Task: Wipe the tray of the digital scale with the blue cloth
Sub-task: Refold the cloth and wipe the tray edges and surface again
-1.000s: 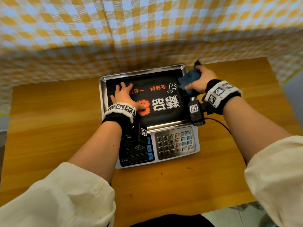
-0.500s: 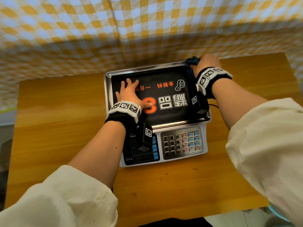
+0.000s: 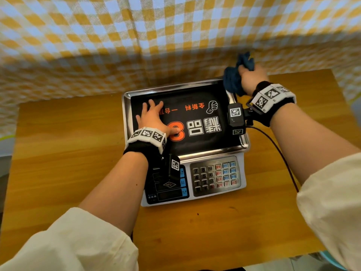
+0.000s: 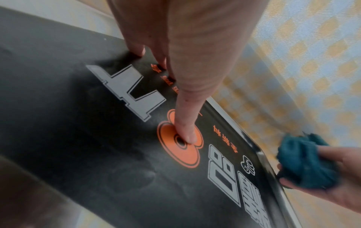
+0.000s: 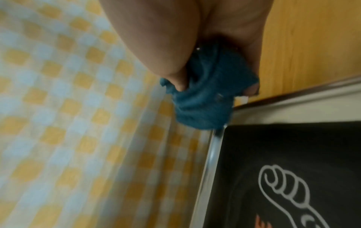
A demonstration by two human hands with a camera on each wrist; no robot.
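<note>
The digital scale (image 3: 214,177) stands mid-table, its steel tray (image 3: 126,118) lined with a black printed sheet. My left hand (image 3: 154,118) lies flat on the tray's left half, fingers spread, thumb (image 4: 185,132) pressing the orange figure. My right hand (image 3: 251,79) grips the bunched blue cloth (image 3: 233,81) at the tray's far right corner. In the left wrist view the blue cloth (image 4: 304,162) sits against the tray rim (image 4: 259,148). In the right wrist view my fingers curl round the cloth (image 5: 205,98), which touches the tray's corner (image 5: 216,135).
The scale sits on a wooden table (image 3: 58,153) backed by a yellow and blue checked cloth wall (image 3: 156,36). A black cable (image 3: 281,153) runs from my right wrist across the table. The scale's keypad (image 3: 214,175) faces me.
My right hand with the cloth has moved from the tray's right side up to its far right corner. The left hand has stayed flat on the tray.
</note>
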